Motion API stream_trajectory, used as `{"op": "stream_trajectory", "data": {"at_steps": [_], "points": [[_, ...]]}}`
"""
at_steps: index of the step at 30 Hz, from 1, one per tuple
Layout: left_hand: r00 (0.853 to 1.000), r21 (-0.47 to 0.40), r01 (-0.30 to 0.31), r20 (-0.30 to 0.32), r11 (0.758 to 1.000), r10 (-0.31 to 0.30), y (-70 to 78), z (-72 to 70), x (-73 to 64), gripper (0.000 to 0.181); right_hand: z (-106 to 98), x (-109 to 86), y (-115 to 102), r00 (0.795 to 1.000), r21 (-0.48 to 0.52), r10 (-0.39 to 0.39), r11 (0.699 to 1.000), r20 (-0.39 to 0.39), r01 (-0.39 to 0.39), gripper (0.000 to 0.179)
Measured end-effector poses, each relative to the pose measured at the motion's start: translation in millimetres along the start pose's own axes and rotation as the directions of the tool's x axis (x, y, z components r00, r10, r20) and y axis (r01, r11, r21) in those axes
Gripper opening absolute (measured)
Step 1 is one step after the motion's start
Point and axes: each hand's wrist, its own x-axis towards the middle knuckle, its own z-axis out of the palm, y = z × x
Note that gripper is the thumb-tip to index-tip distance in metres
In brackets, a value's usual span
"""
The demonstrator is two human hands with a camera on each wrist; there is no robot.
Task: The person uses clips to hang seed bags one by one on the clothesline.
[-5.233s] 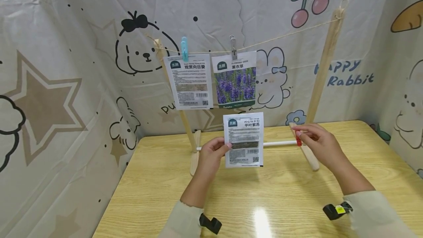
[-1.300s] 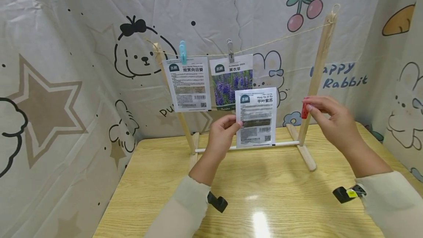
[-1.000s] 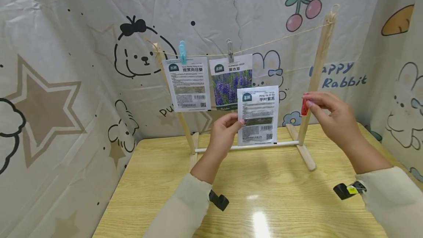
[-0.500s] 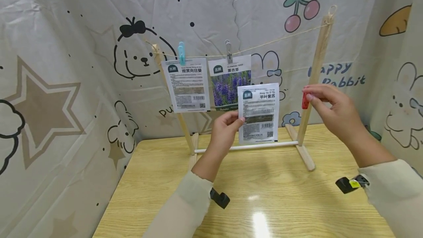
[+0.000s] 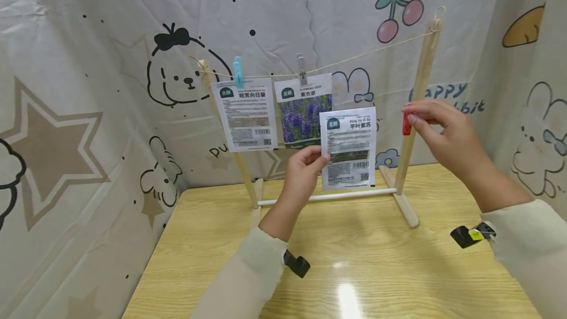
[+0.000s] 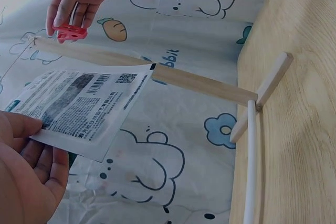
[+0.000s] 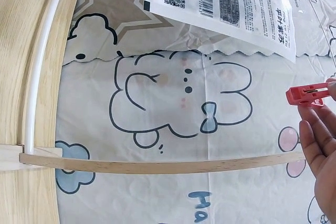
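Observation:
My left hand (image 5: 302, 174) pinches the left edge of a white seed packet (image 5: 348, 149), its printed text side toward me. The packet stands upright below the string, in front of the lower right corner of the lavender seed packet (image 5: 305, 114). In my right hand (image 5: 449, 132) a red clothespin (image 5: 406, 123) is pinched between thumb and fingers, near the right post. The right wrist view shows the red clothespin (image 7: 308, 94) apart from the held packet (image 7: 226, 11). A blue clothespin (image 5: 238, 72) and a grey clothespin (image 5: 301, 69) fasten two packets to the string.
The string (image 5: 367, 54) runs between two wooden posts, rising to the right post (image 5: 416, 97). A white rod (image 5: 336, 196) joins the posts low down, above the wooden table (image 5: 354, 255). A printed cloth (image 5: 274, 14) hangs behind the rack.
Both hands have risen from near the rod, carrying the packet and the red clothespin. The packet has also shifted right. The two hung packets stay on the string.

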Motion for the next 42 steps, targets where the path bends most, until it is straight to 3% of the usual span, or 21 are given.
{"op": "stream_trajectory", "data": {"at_steps": [17,25,42], "points": [[1.000,-0.014,0.011,-0.008,1.000,-0.011,2.9,7.8,2.0,0.020,-4.4,14.0,-8.5,1.000,-0.003,-0.031,1.000,-0.001,0.031,0.025],[1.000,-0.010,-0.002,-0.017,1.000,0.002,3.8,10.4,4.1,0.022,-5.0,23.6,-15.8,0.998,-0.019,-0.070,0.997,-0.010,0.069,0.025],[0.998,-0.049,-0.061,-0.028,0.997,0.060,8.6,20.1,9.3,0.024,-6.8,38.6,-29.4,0.999,-0.069,-0.050,0.996,-0.008,0.049,0.027]]}}
